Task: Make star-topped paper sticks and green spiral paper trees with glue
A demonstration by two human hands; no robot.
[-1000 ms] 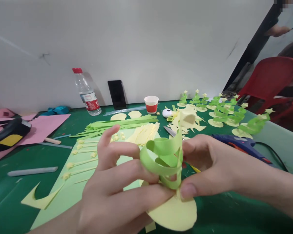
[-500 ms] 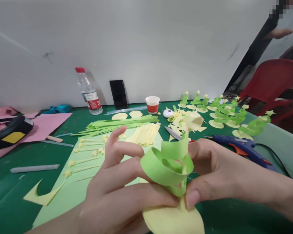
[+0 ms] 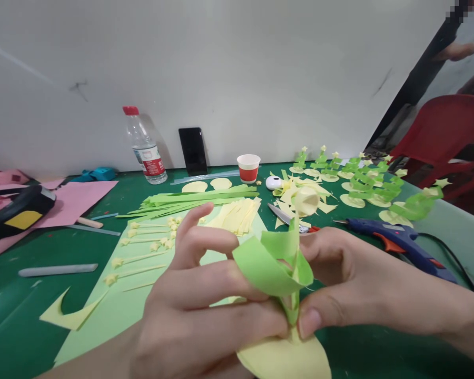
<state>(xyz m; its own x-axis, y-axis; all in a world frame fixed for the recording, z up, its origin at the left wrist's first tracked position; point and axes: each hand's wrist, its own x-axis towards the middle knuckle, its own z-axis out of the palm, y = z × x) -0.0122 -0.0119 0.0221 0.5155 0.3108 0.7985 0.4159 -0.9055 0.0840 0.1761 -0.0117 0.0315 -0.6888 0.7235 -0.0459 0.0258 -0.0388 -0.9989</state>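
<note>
Both hands pinch the green paper spiral (image 3: 274, 263) near the worktop's (image 3: 359, 347) front edge: left hand (image 3: 205, 310), right hand (image 3: 339, 284). Its loops now sit tighter, pressed lower onto the yellow disc (image 3: 288, 358).

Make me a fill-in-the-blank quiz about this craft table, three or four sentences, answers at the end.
1. Both hands, left hand and right hand, pinch a curled strip of ____ paper.
2. The strip stands on a yellow paper ____.
3. The water bottle by the wall has a ____ cap.
4. The glue gun on the table lies nearest the ____ hand.

Missing words: green; circle; red; right
</note>
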